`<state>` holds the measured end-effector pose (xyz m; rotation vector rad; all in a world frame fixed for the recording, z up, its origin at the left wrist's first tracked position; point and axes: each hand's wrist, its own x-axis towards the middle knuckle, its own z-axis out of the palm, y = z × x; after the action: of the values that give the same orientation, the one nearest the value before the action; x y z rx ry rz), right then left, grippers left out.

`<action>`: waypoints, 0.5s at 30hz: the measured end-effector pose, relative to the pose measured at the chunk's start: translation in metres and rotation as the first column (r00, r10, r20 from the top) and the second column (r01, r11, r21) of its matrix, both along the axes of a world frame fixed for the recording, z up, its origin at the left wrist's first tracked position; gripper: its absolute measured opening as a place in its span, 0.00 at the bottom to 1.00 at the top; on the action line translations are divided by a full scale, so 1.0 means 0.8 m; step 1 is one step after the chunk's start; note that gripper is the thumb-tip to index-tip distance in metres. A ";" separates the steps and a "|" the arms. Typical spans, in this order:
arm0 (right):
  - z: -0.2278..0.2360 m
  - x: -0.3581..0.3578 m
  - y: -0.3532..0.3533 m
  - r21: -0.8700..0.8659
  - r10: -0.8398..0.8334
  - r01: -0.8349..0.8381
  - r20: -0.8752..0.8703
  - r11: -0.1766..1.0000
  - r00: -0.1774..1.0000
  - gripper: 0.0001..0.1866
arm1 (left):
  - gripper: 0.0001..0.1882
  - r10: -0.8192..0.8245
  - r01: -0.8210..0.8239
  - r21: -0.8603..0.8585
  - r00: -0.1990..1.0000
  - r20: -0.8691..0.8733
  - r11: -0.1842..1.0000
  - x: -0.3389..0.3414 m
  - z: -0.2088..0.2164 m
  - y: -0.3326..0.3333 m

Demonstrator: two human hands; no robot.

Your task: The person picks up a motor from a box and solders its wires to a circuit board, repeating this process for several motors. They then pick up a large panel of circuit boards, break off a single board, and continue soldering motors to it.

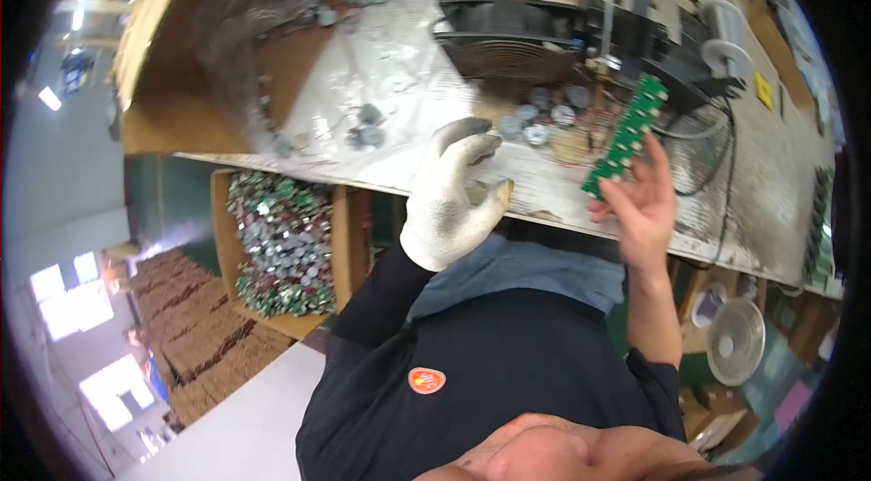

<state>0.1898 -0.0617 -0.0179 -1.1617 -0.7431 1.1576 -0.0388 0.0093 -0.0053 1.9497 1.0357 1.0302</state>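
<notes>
Green and narrow, the long printed circuit strip [626,129] stands tilted in the bare right hand [640,209], whose fingertips pinch its lower end while the rest of the strip rises free above the workbench [780,181]. The grip is closed on the strip, at one end only. The left hand [449,195], in a white knit work glove, is raised just beside it with fingers curled and half open; it appears to hold nothing, though the palm is turned away. Between and behind the two hands, a cluster of small round silver parts [540,118] lies on the bench, near a black fan housing with a ribbed grille [513,41]. Farther left, a clear plastic bag [299,18] of the same round parts spreads over a cardboard box. Handling this well probably means keeping the pinch on the strip's edges, and bringing the gloved hand under the free end to steady it.
</notes>
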 end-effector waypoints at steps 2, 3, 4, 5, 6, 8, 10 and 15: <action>-0.002 0.003 -0.001 -0.019 -0.012 0.013 0.012 1.000 1.000 0.38 | 0.17 0.285 -0.280 0.133 0.958 -0.016 0.951 -0.019 0.003 0.000; -0.004 0.001 0.000 -0.019 -0.007 0.007 0.014 1.000 1.000 0.38 | 0.12 0.454 -0.440 0.220 0.891 -0.019 0.871 -0.035 0.005 0.002; 0.000 0.001 0.001 -0.019 -0.006 0.007 0.025 1.000 1.000 0.38 | 0.09 0.565 -0.578 0.208 0.816 0.123 0.789 -0.049 0.003 0.006; -0.002 0.001 0.002 -0.026 -0.012 0.013 0.030 1.000 0.999 0.38 | 0.10 0.586 -0.572 0.207 0.810 -0.005 0.794 -0.067 0.014 0.005; -0.005 0.001 0.002 -0.023 -0.015 0.015 0.027 1.000 1.000 0.38 | 0.11 0.629 -0.604 0.196 0.772 -0.096 0.772 -0.078 0.022 0.011; -0.003 -0.001 0.004 -0.018 -0.007 0.008 0.039 1.000 0.999 0.37 | 0.12 0.561 -0.489 0.289 0.777 -0.285 0.823 -0.095 0.037 0.025; 0.000 -0.003 0.006 -0.014 -0.003 0.004 0.046 1.000 0.999 0.37 | 0.14 0.490 -0.396 0.296 0.770 -0.408 0.869 -0.094 0.037 0.038; 0.003 -0.007 0.007 -0.019 0.003 -0.002 0.053 1.000 0.999 0.38 | 0.14 0.394 -0.282 0.277 0.717 -0.575 0.918 -0.062 0.026 0.072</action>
<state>0.1838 -0.0563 -0.0153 -1.2122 -0.7753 1.1415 -0.0884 0.0670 0.0153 2.3727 1.7823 0.6588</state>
